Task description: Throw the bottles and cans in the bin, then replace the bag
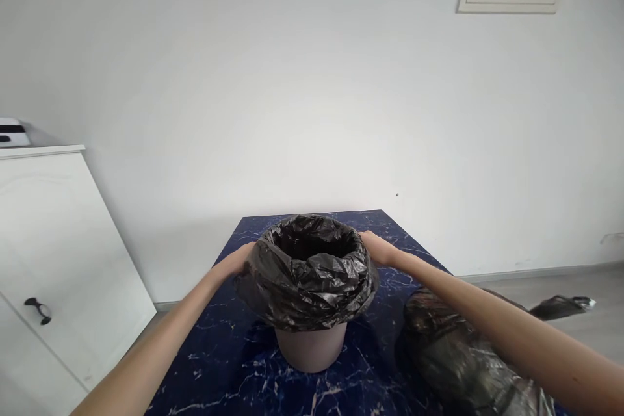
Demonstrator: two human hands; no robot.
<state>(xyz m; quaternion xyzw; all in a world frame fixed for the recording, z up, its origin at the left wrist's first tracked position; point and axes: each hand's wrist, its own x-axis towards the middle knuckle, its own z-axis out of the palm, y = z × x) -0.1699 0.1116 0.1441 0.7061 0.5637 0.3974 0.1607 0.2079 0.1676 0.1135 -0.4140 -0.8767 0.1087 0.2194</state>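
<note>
A round bin [311, 350] stands upright on the table, its lower wall a dull pinkish grey. Over its rim a black bin bag [312, 292] is folded down on the outside, and the bag also lines the dark opening. On the left, my left hand [242, 256] is against the bag's far side, its fingers hidden behind the plastic. My right hand [376, 248] touches the bag near the rim on the opposite side; its fingertips are mostly out of sight behind the bag.
The table [214, 364] has a dark blue marbled top and reaches the white wall. A filled, knotted black bag [468, 351] lies on the right beneath my right forearm. At left stands a white cabinet [63, 240] with a black handle [38, 311].
</note>
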